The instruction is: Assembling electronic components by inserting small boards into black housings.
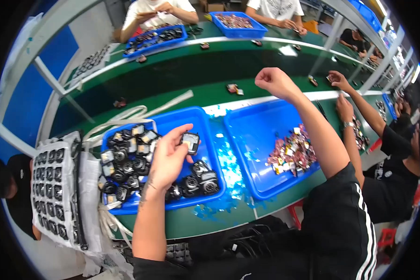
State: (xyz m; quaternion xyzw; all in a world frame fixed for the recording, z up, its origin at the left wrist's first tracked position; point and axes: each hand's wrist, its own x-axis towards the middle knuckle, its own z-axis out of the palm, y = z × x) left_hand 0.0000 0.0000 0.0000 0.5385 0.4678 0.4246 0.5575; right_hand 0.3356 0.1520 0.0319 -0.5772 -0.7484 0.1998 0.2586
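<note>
My left hand (pixel 167 161) pinches a small black square casing (pixel 190 143) with a pale inner face, holding it above the left blue tray (pixel 220 179). Black round-faced housings (pixel 123 170) lie heaped in that tray, some of them showing cream-coloured squares. My right hand (pixel 276 84) is stretched out over the far side of the right blue tray (pixel 246 170), near the green conveyor belt. Its fingers are curled closed, and whatever they may hold is hidden. Small pinkish assemblies (pixel 291 151) with white and yellow parts are piled in the right tray, partly behind my right forearm.
Blue film scraps (pixel 229 163) litter the bench between the trays. At the left stands a stack of moulded trays (pixel 51 186) beside white straps (pixel 121 116). A few small assemblies (pixel 233 88) sit on the green belt (pixel 172 70). Co-workers sit across and to my right.
</note>
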